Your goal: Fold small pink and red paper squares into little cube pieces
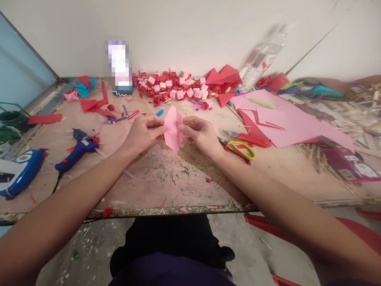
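A creased piece of pink paper [173, 129] is held up over the middle of the table, between both hands. My left hand [147, 133] pinches its left edge, thumb in front and fingers behind. On the opposite edge, my right hand [200, 133] grips it the same way. The paper bulges outward along its folds, with pointed top and bottom ends. Fingertips behind the sheet are partly hidden. Just right of my right hand lie scissors [242, 149] with yellow and red handles, beside a red box cutter [253, 140].
Behind the hands is a pile of small red and pink folded paper cubes [169, 85]. A blue glue gun [76, 153] and a blue-white tape dispenser [25, 171] lie left. Pink sheets [285, 119], a clear bottle [262, 59] and wooden sticks [357, 107] occupy the right.
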Demonstrator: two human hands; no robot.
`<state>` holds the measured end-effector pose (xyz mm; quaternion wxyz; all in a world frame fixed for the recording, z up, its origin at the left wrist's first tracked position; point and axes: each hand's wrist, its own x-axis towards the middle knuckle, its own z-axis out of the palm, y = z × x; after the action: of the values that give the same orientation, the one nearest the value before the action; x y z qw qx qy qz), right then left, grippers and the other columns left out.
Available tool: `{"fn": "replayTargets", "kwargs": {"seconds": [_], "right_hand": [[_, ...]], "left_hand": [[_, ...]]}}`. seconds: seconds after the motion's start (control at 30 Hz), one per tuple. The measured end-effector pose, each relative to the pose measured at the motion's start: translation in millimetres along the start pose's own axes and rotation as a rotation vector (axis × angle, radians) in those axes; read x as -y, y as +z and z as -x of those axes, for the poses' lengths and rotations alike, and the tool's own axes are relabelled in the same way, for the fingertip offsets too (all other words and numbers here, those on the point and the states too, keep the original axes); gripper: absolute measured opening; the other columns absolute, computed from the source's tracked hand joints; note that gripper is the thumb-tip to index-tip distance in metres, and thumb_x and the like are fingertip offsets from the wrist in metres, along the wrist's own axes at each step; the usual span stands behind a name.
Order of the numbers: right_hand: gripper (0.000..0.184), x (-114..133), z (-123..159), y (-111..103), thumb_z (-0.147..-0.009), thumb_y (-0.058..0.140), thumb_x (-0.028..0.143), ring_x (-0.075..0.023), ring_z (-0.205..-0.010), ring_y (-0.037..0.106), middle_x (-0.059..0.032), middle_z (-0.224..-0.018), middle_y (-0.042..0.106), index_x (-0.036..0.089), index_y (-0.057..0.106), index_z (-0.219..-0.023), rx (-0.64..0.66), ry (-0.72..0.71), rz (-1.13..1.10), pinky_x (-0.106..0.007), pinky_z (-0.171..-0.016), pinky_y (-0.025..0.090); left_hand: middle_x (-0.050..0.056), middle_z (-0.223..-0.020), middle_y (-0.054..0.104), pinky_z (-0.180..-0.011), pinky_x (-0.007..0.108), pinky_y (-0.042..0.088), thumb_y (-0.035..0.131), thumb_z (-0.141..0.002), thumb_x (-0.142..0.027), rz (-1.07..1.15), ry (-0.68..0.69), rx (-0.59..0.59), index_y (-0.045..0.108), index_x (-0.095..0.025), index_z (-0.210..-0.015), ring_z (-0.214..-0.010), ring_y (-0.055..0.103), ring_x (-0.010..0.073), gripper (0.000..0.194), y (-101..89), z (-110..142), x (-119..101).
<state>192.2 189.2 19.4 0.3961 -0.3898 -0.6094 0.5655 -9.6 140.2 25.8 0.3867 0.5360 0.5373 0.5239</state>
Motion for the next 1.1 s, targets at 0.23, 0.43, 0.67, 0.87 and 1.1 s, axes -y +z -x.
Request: {"fn": "replayTargets", "kwargs": {"seconds": [0.23, 0.43, 0.67, 0.87, 1.1], "right_hand": [[0.025, -3.7, -2.5, -2.7, -0.079, 0.083, 0.032, -0.0201, -0.084, 0.071, -0.0087, -0.098, 0.08, 0.016, 0.075, -0.096, 0.027, -0.075, 0.047, -0.033, -0.072, 0.056], [0.024, -5.3, -2.8, -4.5, -0.074, 0.088, 0.032, -0.0156, -0.071, 0.063, -0.0047, -0.085, 0.077, 0.016, 0.078, -0.09, 0.025, 0.006, -0.071, -0.03, -0.063, 0.048], [0.015, -5.4, -4.0, -5.0, -0.072, 0.087, 0.027, -0.0138, -0.069, 0.059, -0.0025, -0.08, 0.075, 0.017, 0.079, -0.079, 0.012, -0.005, -0.07, -0.029, -0.063, 0.045], [0.017, -7.4, -4.3, -5.1, -0.071, 0.087, 0.028, -0.0143, -0.07, 0.059, -0.0032, -0.081, 0.075, 0.016, 0.078, -0.079, 0.017, 0.009, -0.065, -0.028, -0.063, 0.043], [0.028, -7.5, -4.0, -4.7, -0.073, 0.09, 0.038, -0.0148, -0.067, 0.056, -0.0027, -0.075, 0.069, 0.017, 0.072, -0.073, -0.003, -0.014, -0.004, -0.028, -0.06, 0.039]], "left_hand": [[0.004, -0.082, 0.08, -0.068, 0.03, 0.064, 0.082, -0.077, -0.029, -0.057, 0.055, 0.006, 0.073, -0.017, -0.078, -0.067, 0.072, 0.0164, 0.015, 3.1, 1.6, -2.0], [0.005, -0.084, 0.081, -0.067, 0.03, 0.064, 0.085, -0.075, -0.032, -0.026, 0.067, 0.022, 0.073, -0.018, -0.08, -0.075, 0.076, 0.0197, 0.019, 3.5, 0.1, 3.9], [0.006, -0.086, 0.082, -0.069, 0.032, 0.065, 0.082, -0.077, -0.029, 0.039, 0.005, 0.074, 0.074, -0.017, -0.086, -0.076, 0.077, 0.0201, 0.017, 2.5, -1.1, 8.7], [0.007, -0.085, 0.083, -0.069, 0.032, 0.065, 0.083, -0.076, -0.026, 0.03, 0.006, 0.052, 0.076, -0.016, -0.084, -0.076, 0.077, 0.0205, 0.015, 1.0, -1.7, 9.2], [0.005, -0.081, 0.083, -0.073, 0.033, 0.067, 0.087, -0.076, -0.025, -0.014, 0.039, -0.016, 0.081, -0.017, -0.08, -0.074, 0.078, 0.0209, 0.01, 1.9, 1.1, 2.1]]}}
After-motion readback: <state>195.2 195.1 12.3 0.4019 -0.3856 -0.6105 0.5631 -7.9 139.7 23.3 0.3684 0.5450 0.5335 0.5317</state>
